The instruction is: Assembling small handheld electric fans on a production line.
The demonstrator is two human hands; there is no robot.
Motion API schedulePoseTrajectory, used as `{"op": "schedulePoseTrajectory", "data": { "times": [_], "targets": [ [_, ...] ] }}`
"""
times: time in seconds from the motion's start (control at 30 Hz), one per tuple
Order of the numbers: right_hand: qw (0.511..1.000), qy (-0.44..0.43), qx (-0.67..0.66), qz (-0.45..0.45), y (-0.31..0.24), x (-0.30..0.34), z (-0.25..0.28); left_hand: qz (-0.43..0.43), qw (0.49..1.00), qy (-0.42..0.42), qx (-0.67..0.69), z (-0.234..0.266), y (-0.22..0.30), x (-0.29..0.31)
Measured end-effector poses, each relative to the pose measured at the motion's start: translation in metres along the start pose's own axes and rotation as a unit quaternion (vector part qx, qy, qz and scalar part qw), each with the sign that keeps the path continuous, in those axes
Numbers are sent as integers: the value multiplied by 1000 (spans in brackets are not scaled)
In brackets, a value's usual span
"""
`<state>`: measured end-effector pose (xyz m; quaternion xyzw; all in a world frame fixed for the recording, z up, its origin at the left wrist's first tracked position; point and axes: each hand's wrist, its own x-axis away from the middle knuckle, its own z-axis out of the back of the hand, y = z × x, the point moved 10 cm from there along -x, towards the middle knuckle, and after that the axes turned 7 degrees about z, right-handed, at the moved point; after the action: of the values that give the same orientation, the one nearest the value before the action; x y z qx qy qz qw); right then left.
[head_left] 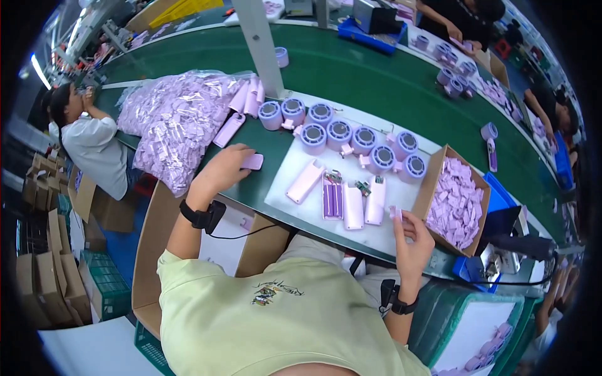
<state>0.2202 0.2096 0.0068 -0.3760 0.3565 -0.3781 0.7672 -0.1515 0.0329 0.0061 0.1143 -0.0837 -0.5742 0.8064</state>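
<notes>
My left hand (227,168) is over the green bench at the left with its fingers closed on a lilac plastic handle shell (253,161). Between the thumb and fingers of my right hand (412,238) is a small lilac plastic part (395,212), held beside the box of small parts. On the white foam sheet (283,199) in front of me lie a closed-looking lilac handle (305,182), an opened handle with purple cells (332,199), and two more handle shells (353,208) with green circuit boards (363,188) at their upper ends. Several round lilac fan heads (339,134) stand behind them.
A clear bag of small lilac parts (172,119) sits at the left, near more handle shells (229,130). A cardboard box (433,182) of lilac pieces stands right. A metal post (260,50) rises behind the bench, before the green conveyor belt (376,75). Other people work around it.
</notes>
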Motion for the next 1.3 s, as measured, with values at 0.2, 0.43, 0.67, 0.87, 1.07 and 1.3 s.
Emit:
{"op": "schedulePoseTrajectory", "data": {
  "times": [0.2,0.43,0.67,0.87,1.07,1.3],
  "targets": [
    [995,37,91,-35,0,9,2,83,994,-75,16,2,-1,-9],
    [977,8,213,0,0,14,0,170,823,-155,520,-31,59,3],
    [965,34,259,-1,-23,13,12,17,626,-355,694,-83,221,27],
    [934,28,287,213,-85,-38,25,90,567,-356,737,-112,249,9],
    [858,-97,456,215,-51,-115,-24,128,530,-332,769,-113,260,-11],
    [915,-123,345,169,-81,-100,12,146,531,-359,753,-119,255,-15]
  ]
}}
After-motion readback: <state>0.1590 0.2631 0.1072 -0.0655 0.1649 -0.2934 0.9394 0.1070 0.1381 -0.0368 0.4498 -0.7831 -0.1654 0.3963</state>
